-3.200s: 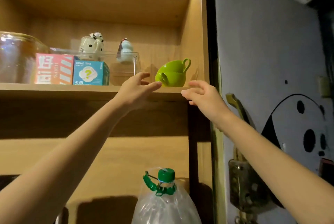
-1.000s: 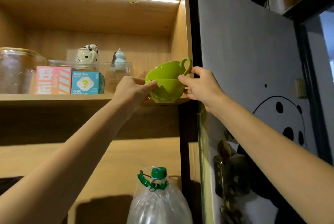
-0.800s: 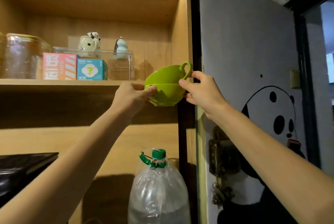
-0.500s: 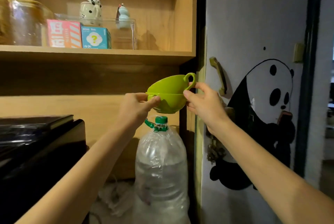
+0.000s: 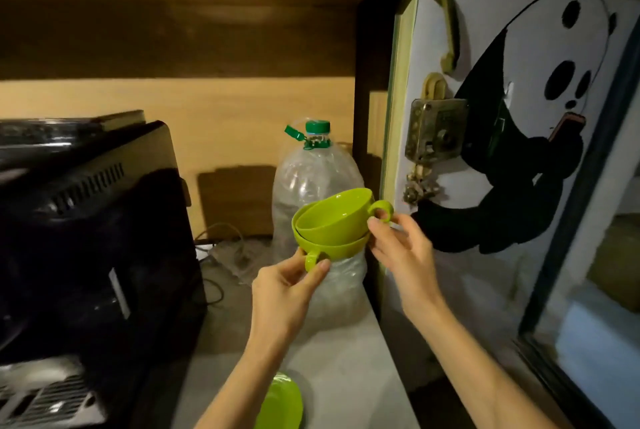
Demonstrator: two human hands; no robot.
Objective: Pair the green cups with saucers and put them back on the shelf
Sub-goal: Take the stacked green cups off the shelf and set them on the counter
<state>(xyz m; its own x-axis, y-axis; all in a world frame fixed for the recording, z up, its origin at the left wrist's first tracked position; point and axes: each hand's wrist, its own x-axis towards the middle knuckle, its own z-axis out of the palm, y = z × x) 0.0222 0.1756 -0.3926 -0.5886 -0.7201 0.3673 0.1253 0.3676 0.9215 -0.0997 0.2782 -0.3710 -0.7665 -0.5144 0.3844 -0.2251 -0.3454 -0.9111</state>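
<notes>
My left hand (image 5: 282, 290) pinches the lower handle of two nested glossy green cups (image 5: 330, 224), held in the air before a clear plastic water bottle (image 5: 313, 182) — my right hand (image 5: 398, 248) pinches the upper handle. Below, a green saucer (image 5: 280, 404) lies half cut off.

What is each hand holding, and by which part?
Left hand: lower green cup by its handle. Right hand: upper green cup near its handle.

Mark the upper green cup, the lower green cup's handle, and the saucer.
upper green cup (image 5: 332, 217), head view, inner bowl.
lower green cup's handle (image 5: 311, 260), head view, loop by the left hand.
saucer (image 5: 282, 404), head view, visible green face at the bottom edge.
</notes>
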